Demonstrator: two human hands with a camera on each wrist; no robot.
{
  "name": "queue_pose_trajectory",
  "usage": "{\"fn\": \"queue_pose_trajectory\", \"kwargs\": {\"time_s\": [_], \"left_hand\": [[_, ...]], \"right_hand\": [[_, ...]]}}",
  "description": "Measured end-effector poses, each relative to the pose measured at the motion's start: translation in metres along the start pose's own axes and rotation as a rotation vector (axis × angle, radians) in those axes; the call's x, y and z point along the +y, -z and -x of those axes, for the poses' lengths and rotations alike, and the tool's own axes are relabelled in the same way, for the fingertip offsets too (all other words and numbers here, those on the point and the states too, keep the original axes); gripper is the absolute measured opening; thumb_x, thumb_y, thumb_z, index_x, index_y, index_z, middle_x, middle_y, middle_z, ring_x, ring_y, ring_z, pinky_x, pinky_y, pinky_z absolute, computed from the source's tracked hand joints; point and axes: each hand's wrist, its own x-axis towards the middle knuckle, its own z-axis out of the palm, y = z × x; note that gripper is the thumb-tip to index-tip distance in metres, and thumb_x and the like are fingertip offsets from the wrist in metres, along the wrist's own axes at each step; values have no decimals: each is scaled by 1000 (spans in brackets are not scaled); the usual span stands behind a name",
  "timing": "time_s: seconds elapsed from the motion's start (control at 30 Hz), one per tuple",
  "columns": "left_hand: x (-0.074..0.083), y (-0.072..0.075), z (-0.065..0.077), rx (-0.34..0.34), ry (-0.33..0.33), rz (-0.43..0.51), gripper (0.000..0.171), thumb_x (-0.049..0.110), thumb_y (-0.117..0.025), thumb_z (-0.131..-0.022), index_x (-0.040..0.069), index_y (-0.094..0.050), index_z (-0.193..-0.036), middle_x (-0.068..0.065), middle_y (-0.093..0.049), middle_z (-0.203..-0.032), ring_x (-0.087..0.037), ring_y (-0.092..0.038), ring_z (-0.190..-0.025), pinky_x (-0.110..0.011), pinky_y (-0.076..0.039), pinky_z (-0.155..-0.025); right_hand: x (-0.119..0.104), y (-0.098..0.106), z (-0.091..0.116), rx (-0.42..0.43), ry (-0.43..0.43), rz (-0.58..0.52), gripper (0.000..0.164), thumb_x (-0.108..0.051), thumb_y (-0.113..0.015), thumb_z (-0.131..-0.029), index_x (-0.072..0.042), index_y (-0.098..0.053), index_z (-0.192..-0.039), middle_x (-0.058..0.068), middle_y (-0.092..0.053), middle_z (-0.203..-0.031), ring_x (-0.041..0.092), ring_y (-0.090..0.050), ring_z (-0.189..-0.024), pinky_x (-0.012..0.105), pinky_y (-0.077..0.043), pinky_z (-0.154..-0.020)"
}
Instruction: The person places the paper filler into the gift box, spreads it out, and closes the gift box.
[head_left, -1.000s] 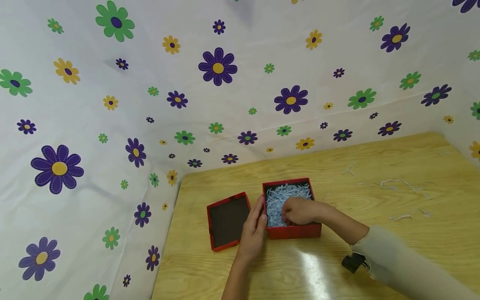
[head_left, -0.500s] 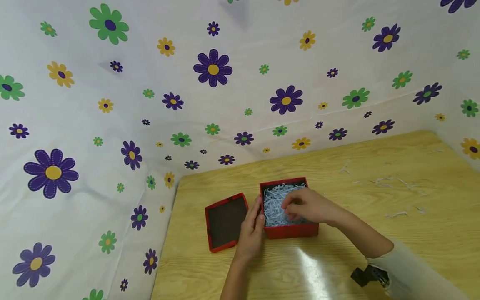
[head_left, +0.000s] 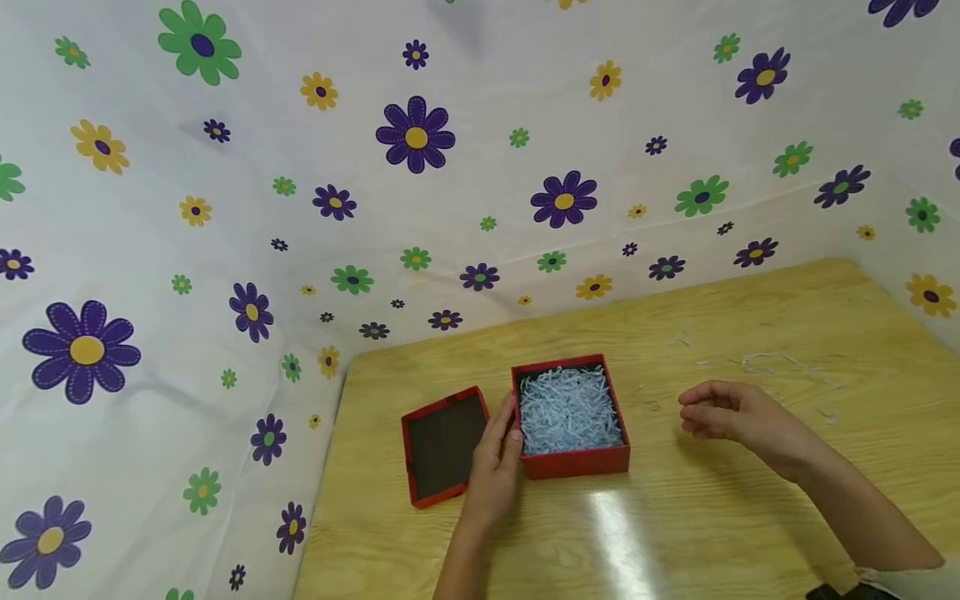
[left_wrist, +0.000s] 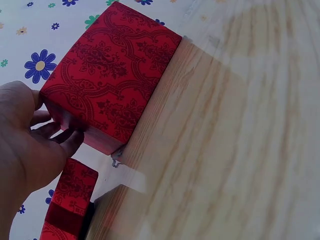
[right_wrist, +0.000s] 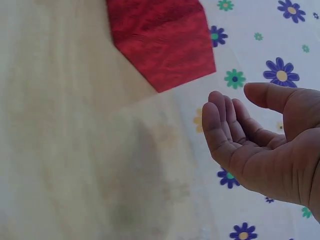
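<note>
A red patterned box (head_left: 577, 462) stands on the table without its lid, filled with pale blue shredded paper (head_left: 568, 408). My left hand (head_left: 493, 471) rests its fingers along the box's left side, with the thumb by the near corner. Seen from the left wrist, the fingertips of the left hand (left_wrist: 37, 135) lie against the wall of the red box (left_wrist: 112, 70). To the right of the box, above the table, my right hand (head_left: 738, 417) hangs with loosely bent fingers. In the right wrist view, nothing shows between the thumb and fingers of the right hand (right_wrist: 260, 135).
Left of the box, the red lid (head_left: 446, 446) lies with its dark inside facing up, close by my left wrist. Loose paper shreds (head_left: 787, 362) are scattered on the wooden table (head_left: 675, 533) at the right. A flower-printed white sheet (head_left: 450, 208) borders the table behind and on the left.
My right hand has lifted out of the shredded paper and moved right, away from the box. The left hand stays against the box's left side. The head view has shifted slightly.
</note>
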Motion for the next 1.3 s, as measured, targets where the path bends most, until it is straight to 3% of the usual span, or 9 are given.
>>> {"fn": "queue_pose_trajectory", "kwargs": {"time_s": [0.17,0.33,0.47,0.63,0.7,0.83,0.93,1.1,1.3], "left_hand": [[-3,17,8,62,-55,-13,49,15,-46,-115,13,-42,-163,-4,-40,-168,-24,-38,-155,-24,-33,-121],[-9,61,27,229,-67,-47,48,10,-48,-114,7,-44,-161,-14,-42,-166,-30,-40,-153,-19,-36,-117],[-18,101,44,338,53,-25,51,13,-47,-114,9,-38,-164,-13,-36,-169,-26,-32,-157,-14,-33,-116],[-33,131,63,446,264,-83,54,18,-49,-114,7,-35,-165,-14,-34,-169,-34,-30,-157,-43,-35,-123],[-37,135,68,469,359,-118,55,21,-51,-114,5,-36,-164,-18,-38,-167,-38,-36,-154,-57,-36,-120],[-42,136,69,470,459,-156,54,27,-54,-113,3,-45,-160,-22,-51,-157,-40,-51,-141,-58,-44,-113],[-45,135,65,455,461,-175,51,27,-54,-112,1,-50,-156,-20,-58,-151,-38,-56,-137,-54,-47,-112],[-44,133,63,445,455,-172,47,26,-53,-113,1,-55,-152,-20,-60,-149,-38,-54,-140,-53,-45,-114],[-43,128,68,424,488,-96,45,23,-50,-114,2,-53,-154,-21,-55,-154,-39,-48,-146,-54,-40,-118]], "right_hand": [[21,-28,4,-57,-11,-112,41,-16,-54,-112,18,-51,-135,15,-69,-118,23,-72,-107,35,-60,-93],[27,-62,3,-105,20,-189,41,-15,-55,-112,19,-51,-134,19,-69,-119,26,-72,-110,36,-60,-95],[24,-76,2,-18,25,-154,42,-16,-58,-110,18,-53,-135,23,-68,-123,22,-72,-110,34,-60,-94],[22,-73,3,21,5,-130,43,-17,-58,-111,18,-53,-135,24,-68,-124,20,-73,-110,33,-60,-94],[25,-74,4,-28,14,-139,42,-16,-57,-111,19,-53,-135,25,-69,-123,22,-74,-109,33,-60,-94],[29,-86,2,-188,76,-180,41,-12,-53,-112,23,-52,-134,30,-69,-123,27,-74,-110,37,-60,-95],[29,-107,-2,-294,131,-211,41,-9,-52,-112,25,-51,-134,37,-65,-125,29,-74,-112,37,-59,-97],[21,-156,-14,-373,198,-102,48,-14,-54,-112,18,-48,-147,37,-54,-146,42,-59,-134,27,-51,-106],[12,-204,-35,-384,221,41,72,-25,-59,-110,4,-24,-166,25,-22,-172,47,-25,-156,54,-28,-123]]}}
